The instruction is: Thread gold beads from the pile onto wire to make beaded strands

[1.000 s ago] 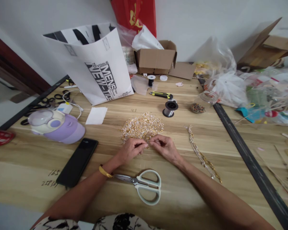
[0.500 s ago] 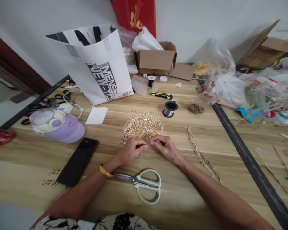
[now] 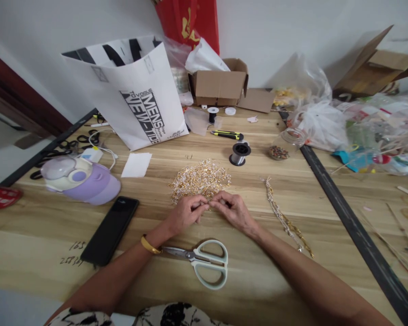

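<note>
Through the remote feed I see both bare hands meeting at the near edge of a glittering pile [image 3: 200, 177], the forearms slanting in from the bottom corners to form a wide peak. The left hand [image 3: 185, 213] has thumb and forefinger pinched together and pointing right, the other fingers curled under. The right hand [image 3: 233, 209] mirrors it, its pinch almost tip to tip with the left — whatever lies between them is too small for me to make out. A smooth gold-coloured bangle [image 3: 150, 245] rings the left wrist.

The pile, just beyond the fingers, is a loose mound of tiny gold and clear bits. Nearer the body I have scissors [image 3: 190, 256], with pointed metal blades and pale looped handles. Right of the right hand, slim silver and gold strands [image 3: 285, 222] stretch slantwise over the wood-grained tabletop [image 3: 251, 271]. Farther out stand a spool [image 3: 240, 156] of shiny wire with black flanges and a rounded, clear jar [image 3: 292, 144] holding small dark bits; a black phone [image 3: 110, 231] lies flat — left of the left forearm.
</note>
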Available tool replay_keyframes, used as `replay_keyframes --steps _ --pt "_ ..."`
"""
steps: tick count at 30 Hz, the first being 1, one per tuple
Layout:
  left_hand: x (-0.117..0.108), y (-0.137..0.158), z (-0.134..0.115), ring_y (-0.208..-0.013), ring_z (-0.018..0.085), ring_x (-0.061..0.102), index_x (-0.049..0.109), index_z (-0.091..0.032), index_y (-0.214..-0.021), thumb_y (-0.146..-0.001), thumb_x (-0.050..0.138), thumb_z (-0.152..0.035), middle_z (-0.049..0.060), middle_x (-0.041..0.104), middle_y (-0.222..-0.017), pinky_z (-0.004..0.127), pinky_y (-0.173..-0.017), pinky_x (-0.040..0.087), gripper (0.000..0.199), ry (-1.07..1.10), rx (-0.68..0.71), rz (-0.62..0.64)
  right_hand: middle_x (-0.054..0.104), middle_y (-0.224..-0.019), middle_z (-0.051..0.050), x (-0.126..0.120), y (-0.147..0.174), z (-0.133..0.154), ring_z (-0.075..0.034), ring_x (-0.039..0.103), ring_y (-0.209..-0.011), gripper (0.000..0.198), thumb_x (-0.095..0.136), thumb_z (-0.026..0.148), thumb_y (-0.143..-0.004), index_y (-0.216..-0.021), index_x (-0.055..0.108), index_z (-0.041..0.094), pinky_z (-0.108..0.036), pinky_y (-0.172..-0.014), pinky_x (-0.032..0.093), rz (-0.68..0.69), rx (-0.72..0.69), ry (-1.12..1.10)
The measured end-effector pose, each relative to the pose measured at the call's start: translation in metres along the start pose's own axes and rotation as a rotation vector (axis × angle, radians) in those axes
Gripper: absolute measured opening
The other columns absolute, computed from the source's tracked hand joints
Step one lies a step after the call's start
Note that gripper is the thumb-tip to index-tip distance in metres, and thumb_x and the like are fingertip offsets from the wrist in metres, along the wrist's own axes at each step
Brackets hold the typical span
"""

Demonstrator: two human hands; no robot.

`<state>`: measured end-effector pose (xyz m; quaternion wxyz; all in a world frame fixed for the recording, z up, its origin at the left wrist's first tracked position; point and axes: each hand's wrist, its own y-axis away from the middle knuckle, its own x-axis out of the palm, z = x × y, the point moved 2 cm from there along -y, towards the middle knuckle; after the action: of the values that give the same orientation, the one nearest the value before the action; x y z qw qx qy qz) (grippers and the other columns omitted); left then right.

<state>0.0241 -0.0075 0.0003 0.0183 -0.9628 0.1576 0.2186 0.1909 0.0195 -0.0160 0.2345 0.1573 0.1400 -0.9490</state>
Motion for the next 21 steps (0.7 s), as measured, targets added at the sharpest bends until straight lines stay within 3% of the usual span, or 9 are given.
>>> replay_keyframes --steps 5,16,21 --pt "-0.0006 0.0018 -0.0044 -0.039 0.006 0.045 0.057 -0.013 -0.076 -0.086 0.049 -0.025 -0.007 0.046 -0.043 0.016 -0.047 0.036 0.018 -0.076 0.025 0.027 0.045 -0.058 0.004 0.0002 -0.0003 -0.0017 -0.009 0.034 -0.051 0.028 0.054 0.041 -0.087 -0.079 0.062 0.015 -0.022 -0.050 0.028 0.025 0.004 0.007" --pt "0.0010 0.0000 -0.0004 -0.044 0.007 0.048 0.059 -0.012 -0.074 -0.082 0.055 -0.027 -0.004 0.052 -0.048 0.017 -0.049 0.038 0.018 0.060 -0.010 0.179 0.039 -0.059 0.004 -0.0088 -0.0060 -0.0010 -0.010 0.033 -0.052 0.028 0.052 0.041 -0.086 -0.087 0.060 0.015 -0.022 -0.049 0.028 -0.130 0.049 -0.081" --pt "0.0025 0.0006 0.0022 -0.040 0.006 0.045 0.060 -0.011 -0.074 -0.081 0.056 -0.029 -0.005 0.049 -0.044 0.016 -0.044 0.035 0.020 0.117 -0.057 0.170 0.038 -0.058 0.005 -0.0089 -0.0060 0.0004 -0.010 0.031 -0.052 0.029 0.050 0.043 -0.087 -0.088 0.059 0.015 -0.022 -0.049 0.028 -0.134 0.055 -0.100"
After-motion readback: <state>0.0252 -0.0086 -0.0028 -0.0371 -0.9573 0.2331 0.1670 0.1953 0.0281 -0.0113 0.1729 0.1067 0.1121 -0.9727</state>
